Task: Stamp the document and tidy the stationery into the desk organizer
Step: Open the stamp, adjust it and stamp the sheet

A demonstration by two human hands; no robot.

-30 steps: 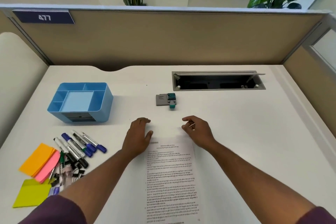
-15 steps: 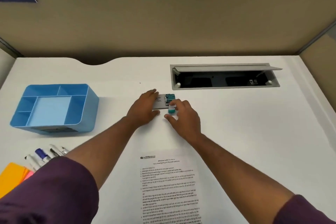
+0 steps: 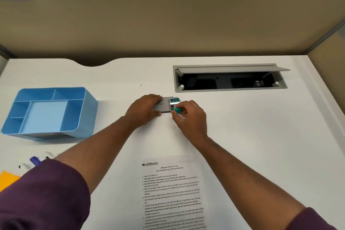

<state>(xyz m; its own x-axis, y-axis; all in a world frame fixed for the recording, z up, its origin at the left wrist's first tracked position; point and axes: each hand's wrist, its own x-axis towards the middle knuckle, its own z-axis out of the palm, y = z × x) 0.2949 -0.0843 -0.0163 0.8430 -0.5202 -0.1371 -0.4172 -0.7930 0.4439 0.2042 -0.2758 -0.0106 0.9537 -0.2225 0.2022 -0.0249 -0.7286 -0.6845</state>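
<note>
A grey ink pad case (image 3: 165, 106) lies on the white desk, mid-centre. My left hand (image 3: 144, 111) holds its left side, fingers wrapped over the edge. My right hand (image 3: 188, 117) pinches a small teal stamp (image 3: 177, 110) at the case's right side, below a shiny teal-and-silver part. The printed document (image 3: 173, 194) lies nearer to me, untouched. The blue desk organizer (image 3: 50, 112) stands at the left, with nothing visible in its compartments. Marker tips (image 3: 34, 160) and an orange sticky-note pad (image 3: 7, 179) peek out at the lower left, mostly hidden by my sleeve.
An open grey cable hatch (image 3: 229, 78) is set into the desk at the back right. A tan partition wall (image 3: 168, 20) closes off the far edge, with another panel on the right side.
Both hands left the top of the document and reached forward to the ink pad. The left hand took hold of the case; the right now pinches the teal stamp. The camera tilted forward.
</note>
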